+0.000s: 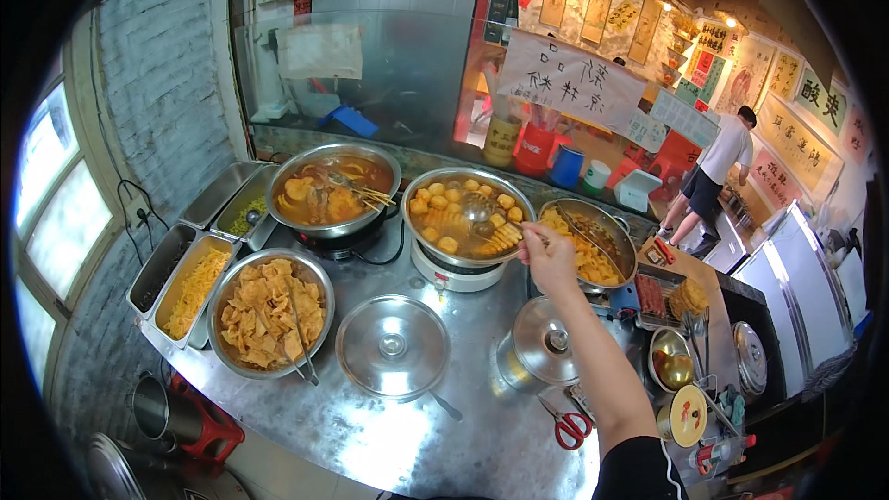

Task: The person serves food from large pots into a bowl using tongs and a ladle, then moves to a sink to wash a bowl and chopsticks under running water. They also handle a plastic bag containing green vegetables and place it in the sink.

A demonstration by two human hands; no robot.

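My right hand [550, 258] reaches over the near right rim of the middle steel pot [411, 226]. Its fingers are closed on the thin handle of what looks like a metal ladle, whose round bowl [478, 208] is in the broth. Round fried balls [448, 244] float around it, and ridged yellow skewered pieces [501, 239] lie close to my fingers. The pot stands on a white electric cooker [455, 276]. Right beside my wrist is a divided pot [628, 250] with yellow food and brown broth. My left hand is out of view.
A pot of red broth with skewers [333, 184] stands left. Nearer are a bowl of fried sheets [274, 312] with tongs, a glass lid [392, 347], a lidded steel pot [545, 340] and red-handled scissors [571, 429]. Food trays [194, 285] line the left; a person [722, 153] stands beyond the counter.
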